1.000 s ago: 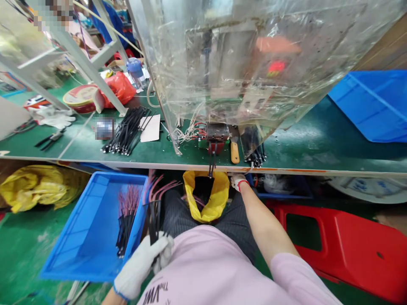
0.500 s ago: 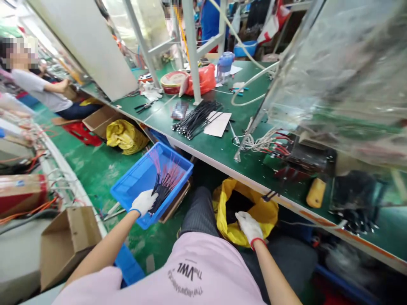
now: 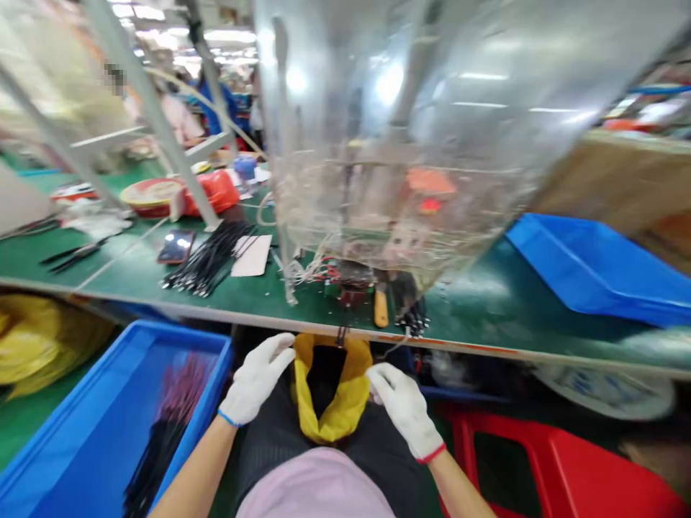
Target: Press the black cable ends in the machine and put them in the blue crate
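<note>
A yellow bag (image 3: 335, 416) stands between my thighs with its mouth open and dark contents inside. My left hand (image 3: 259, 378), in a white glove with a blue cuff, is at the bag's left rim. Its thumb and fingers are apart, with nothing seen between them. On the other side, my right hand (image 3: 402, 409), gloved in white with a red cuff, has its fingers bent onto the right rim. To my left, a blue bin (image 3: 86, 424) holds a bundle of black-sleeved wires (image 3: 154, 453) with thin reddish ends.
On the green table (image 3: 469, 309) lie black cables (image 3: 210, 255), a phone (image 3: 175, 247), a white card (image 3: 252, 256) and a yellow-handled tool (image 3: 381, 308). A clear plastic sheet (image 3: 458, 122) hangs ahead. A blue tray (image 3: 604, 266) and a red stool (image 3: 572, 460) are at right.
The view has turned right, toward the table. My left hand has left the wires in the blue bin and come to the bag. My right hand has moved from over the bag's mouth to its right rim.
</note>
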### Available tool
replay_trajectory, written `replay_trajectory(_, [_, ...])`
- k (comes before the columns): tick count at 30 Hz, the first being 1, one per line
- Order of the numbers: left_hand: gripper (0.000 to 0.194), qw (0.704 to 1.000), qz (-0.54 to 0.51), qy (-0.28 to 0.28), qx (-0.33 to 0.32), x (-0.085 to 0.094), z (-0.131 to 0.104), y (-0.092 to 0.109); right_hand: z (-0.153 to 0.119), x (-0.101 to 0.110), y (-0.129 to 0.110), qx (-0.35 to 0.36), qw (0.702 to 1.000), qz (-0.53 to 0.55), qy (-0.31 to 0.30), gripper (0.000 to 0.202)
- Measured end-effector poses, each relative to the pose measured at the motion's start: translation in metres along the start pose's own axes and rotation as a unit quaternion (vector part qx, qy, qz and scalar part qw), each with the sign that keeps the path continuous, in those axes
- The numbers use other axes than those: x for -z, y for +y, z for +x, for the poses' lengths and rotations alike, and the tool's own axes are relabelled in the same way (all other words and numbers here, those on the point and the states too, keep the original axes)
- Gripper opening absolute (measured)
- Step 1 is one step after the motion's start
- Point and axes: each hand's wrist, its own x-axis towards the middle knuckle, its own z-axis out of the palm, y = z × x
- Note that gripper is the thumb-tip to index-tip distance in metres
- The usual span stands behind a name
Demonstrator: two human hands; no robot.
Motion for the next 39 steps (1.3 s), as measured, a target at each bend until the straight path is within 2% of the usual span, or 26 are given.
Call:
replay_trajectory(2, [0.045, 0.997, -0.073, -0.016, -0.03, -0.033, 0.022, 0.036, 0.006, 0.043, -0.014, 0.014, 0.996, 0.017, 0.082, 0.032])
replay_trajectory(4, [0.046, 0.996, -0.079, -0.002, -0.05, -0.057, 0.038, 0.066, 0.02, 0.086, -0.022, 0.017, 0.984, -0.009, 0.177, 0.033])
replay_trajectory(6, [0.046, 0.995, -0.075, -0.001, -0.059, -0.071, 0.049, 0.087, 0.042, 0.12, -0.028, 0.01, 0.97, -0.069, 0.234, 0.032])
replay_trajectory(8, [0.043, 0.994, -0.084, -0.02, -0.073, -0.077, 0.054, 0.099, 0.07, 0.139, -0.035, 0.018, 0.96, -0.137, 0.244, 0.035])
replay_trajectory(10, [0.038, 0.992, -0.087, -0.032, -0.081, -0.079, 0.056, 0.104, 0.099, 0.143, -0.042, 0.067, 0.948, -0.214, 0.226, 0.04])
replay_trajectory(12, [0.033, 0.993, -0.087, -0.032, -0.069, -0.079, 0.056, 0.104, 0.126, 0.136, -0.049, 0.128, 0.926, -0.298, 0.193, 0.04])
replay_trajectory(14, [0.032, 0.992, -0.106, -0.049, -0.044, -0.078, 0.055, 0.101, 0.146, 0.126, -0.052, 0.16, 0.908, -0.349, 0.166, 0.039])
replay_trajectory(17, [0.038, 0.982, -0.147, -0.116, -0.02, -0.077, 0.051, 0.094, 0.16, 0.119, -0.045, 0.169, 0.903, -0.36, 0.16, 0.039])
replay_trajectory(19, [0.043, 0.974, -0.155, -0.164, 0.002, -0.075, 0.044, 0.088, 0.16, 0.123, -0.033, 0.168, 0.904, -0.352, 0.174, 0.04])
replay_trajectory(22, [0.052, 0.958, -0.18, -0.216, 0.053, -0.075, 0.032, 0.077, 0.153, 0.14, -0.011, 0.148, 0.908, -0.337, 0.202, 0.039])
replay_trajectory(25, [0.057, 0.942, -0.221, -0.236, 0.091, -0.078, 0.024, 0.066, 0.145, 0.169, 0.005, 0.143, 0.922, -0.299, 0.199, 0.04])
replay_trajectory(28, [0.059, 0.929, -0.259, -0.239, 0.108, -0.083, 0.02, 0.06, 0.139, 0.199, 0.005, 0.084, 0.949, -0.221, 0.21, 0.04])
replay_trajectory(31, [0.059, 0.925, -0.278, -0.234, 0.11, -0.087, 0.018, 0.06, 0.136, 0.214, -0.009, 0.003, 0.946, -0.207, 0.25, 0.037])
replay_trajectory(34, [0.059, 0.914, -0.312, -0.235, 0.114, -0.089, 0.016, 0.065, 0.142, 0.203, -0.027, 0.038, 0.936, -0.275, 0.217, 0.037])
replay_trajectory(37, [0.059, 0.899, -0.351, -0.235, 0.118, -0.091, 0.014, 0.071, 0.156, 0.172, -0.043, 0.059, 0.907, -0.369, 0.194, 0.047])
replay_trajectory(39, [0.058, 0.896, -0.361, -0.231, 0.115, -0.092, 0.012, 0.074, 0.166, 0.154, -0.054, 0.057, 0.9, -0.383, 0.197, 0.044])
